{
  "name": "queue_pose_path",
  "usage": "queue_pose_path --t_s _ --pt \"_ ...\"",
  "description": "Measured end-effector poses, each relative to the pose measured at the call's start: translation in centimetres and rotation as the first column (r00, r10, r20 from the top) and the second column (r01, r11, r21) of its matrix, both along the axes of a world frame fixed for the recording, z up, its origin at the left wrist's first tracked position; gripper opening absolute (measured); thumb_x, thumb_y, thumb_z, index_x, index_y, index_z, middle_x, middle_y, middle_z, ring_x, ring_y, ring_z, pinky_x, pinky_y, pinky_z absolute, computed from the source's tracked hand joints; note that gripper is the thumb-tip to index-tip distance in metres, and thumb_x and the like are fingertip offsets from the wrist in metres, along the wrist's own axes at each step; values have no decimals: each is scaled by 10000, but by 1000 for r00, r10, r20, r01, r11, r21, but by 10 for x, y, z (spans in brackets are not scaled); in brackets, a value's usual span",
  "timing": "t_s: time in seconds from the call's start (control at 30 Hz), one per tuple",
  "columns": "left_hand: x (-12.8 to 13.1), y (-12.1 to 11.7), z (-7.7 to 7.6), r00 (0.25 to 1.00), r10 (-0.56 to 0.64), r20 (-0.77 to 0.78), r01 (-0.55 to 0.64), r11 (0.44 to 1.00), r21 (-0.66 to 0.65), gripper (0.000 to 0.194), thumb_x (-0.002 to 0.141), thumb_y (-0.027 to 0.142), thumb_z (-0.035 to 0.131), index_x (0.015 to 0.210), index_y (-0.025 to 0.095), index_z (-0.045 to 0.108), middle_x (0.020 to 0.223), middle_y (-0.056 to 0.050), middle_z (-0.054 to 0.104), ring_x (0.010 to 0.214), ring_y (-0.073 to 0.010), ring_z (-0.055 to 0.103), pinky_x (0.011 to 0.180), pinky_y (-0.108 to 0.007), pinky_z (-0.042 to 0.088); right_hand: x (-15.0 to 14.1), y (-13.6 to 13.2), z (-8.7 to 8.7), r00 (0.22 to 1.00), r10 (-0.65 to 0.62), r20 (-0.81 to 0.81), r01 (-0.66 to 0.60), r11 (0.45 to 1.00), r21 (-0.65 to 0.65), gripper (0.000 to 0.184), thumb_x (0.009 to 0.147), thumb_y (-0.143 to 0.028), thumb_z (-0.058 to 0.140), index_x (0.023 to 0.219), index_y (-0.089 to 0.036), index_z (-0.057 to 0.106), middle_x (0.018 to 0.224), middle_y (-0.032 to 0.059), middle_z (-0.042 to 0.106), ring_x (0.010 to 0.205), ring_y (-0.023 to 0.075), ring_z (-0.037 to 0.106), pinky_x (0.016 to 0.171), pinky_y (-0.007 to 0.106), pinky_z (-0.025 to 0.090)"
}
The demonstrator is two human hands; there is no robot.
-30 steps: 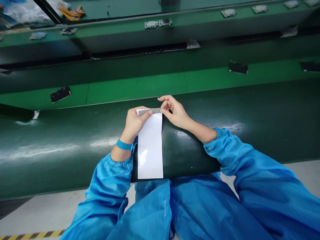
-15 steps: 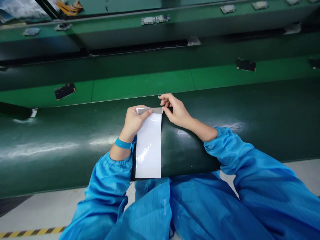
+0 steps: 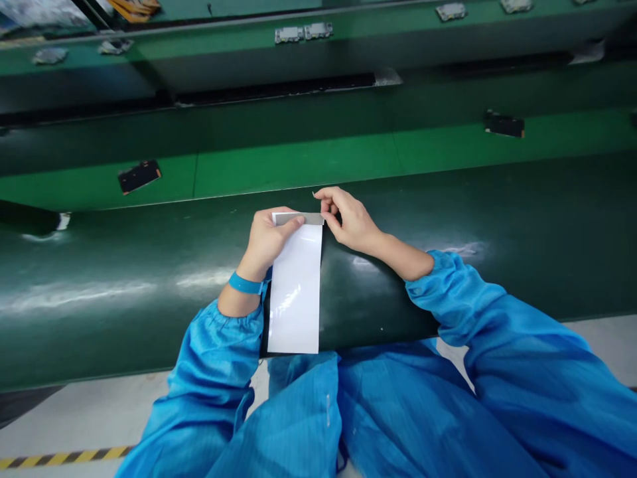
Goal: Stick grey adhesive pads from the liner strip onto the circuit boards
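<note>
A long glossy white sheet with a grey strip across its top end hangs down over the dark green rounded edge in front of me. My left hand is shut on the top left of this sheet, the thumb lying over the grey strip and the other fingers behind it. At the strip's right end is my right hand, its thumb tip against the corner. Its index finger is bent and apart from the thumb, with a tiny pale bit at the fingertip. The remaining fingers are curled.
On the bright green belt lie a black flat part at left and another black part at right. Several small grey parts, among them a pair, sit on the upper green ledge. A dark post juts in at left.
The black parts and the belt's seams have shifted right. The grey parts on the upper ledge appear slightly further left and higher. Both hands and the sheet stay almost where they were.
</note>
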State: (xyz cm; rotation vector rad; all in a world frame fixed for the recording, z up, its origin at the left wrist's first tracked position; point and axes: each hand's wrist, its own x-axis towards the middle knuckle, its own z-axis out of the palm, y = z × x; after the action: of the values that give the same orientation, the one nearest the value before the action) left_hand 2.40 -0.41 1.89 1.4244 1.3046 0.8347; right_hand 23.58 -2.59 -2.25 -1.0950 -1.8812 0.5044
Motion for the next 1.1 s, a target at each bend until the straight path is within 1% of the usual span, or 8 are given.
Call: queue_pose_path --t_s 0.2,0.33,0.5,0.67,0.8,0.9,1.0,1.1 --pt "0 0 -2 1000 20 24 -19 1000 -20 315 673 433 879 775 153 777 660 -16 668 566 -126 519 507 -229 367 0 -1 2 997 -31 -69 36 997 65 283 1044 -182 392 1302 -210 502 1052 103 637 993 253 634 913 451 525" --pt "-6 -3 5 999 26 22 -26 999 -24 311 685 443 871 774 160 779 652 -15 676 560 -135 532 499 -231 363 3 -1 2 978 -96 -185 95 995 -15 313 1035 -232 446 1348 -225 461 938 42 593 807 203 579 794 393 523" --pt "-28 -2 10 992 -121 -23 123 988 90 306 763 460 833 816 159 812 724 -51 751 620 -165 617 563 -248 420 6 -2 1 956 -138 -259 129 990 -53 385 1006 -234 546 1379 -250 451 903 0 610 726 164 530 713 344 472" --pt "-46 6 -8 987 -146 -66 159 944 287 223 861 392 737 862 181 810 848 -81 814 770 -225 735 710 -305 521 -8 33 13 950 -98 -297 75 993 -87 392 970 -244 600 1339 -253 467 876 -13 617 681 154 520 665 332 448" --pt "-48 1 -18 941 -276 -197 337 813 475 175 923 267 648 975 204 803 949 -73 824 883 -227 766 809 -323 541 -56 93 33 968 85 -237 -112 988 -103 431 940 -284 631 1337 -254 465 864 -27 625 638 137 492 633 319 427" --pt "-49 -6 -19 896 -342 -283 443 728 522 186 946 230 611 994 202 788 925 -56 811 819 -197 753 747 -299 516 -113 147 44 945 283 -166 -307 940 -148 452 905 -249 619 1328 -258 459 862 -42 639 612 120 474 630 309 422" --pt "-51 -10 -19 859 -341 -381 504 687 523 177 956 228 608 987 198 779 917 -40 803 765 -179 735 677 -297 467 -176 199 45 893 439 -100 -450 863 -230 461 881 -179 581 1313 -256 441 847 -54 645 648 125 534 682 312 461" --pt "-52 -8 -19 826 -330 -458 546 672 500 143 951 221 632 951 194 772 923 -37 798 799 -190 743 667 -309 451 -232 239 39 869 493 -44 -483 823 -301 444 862 -104 553 1263 -248 429 811 -62 647 732 152 622 770 337 509"
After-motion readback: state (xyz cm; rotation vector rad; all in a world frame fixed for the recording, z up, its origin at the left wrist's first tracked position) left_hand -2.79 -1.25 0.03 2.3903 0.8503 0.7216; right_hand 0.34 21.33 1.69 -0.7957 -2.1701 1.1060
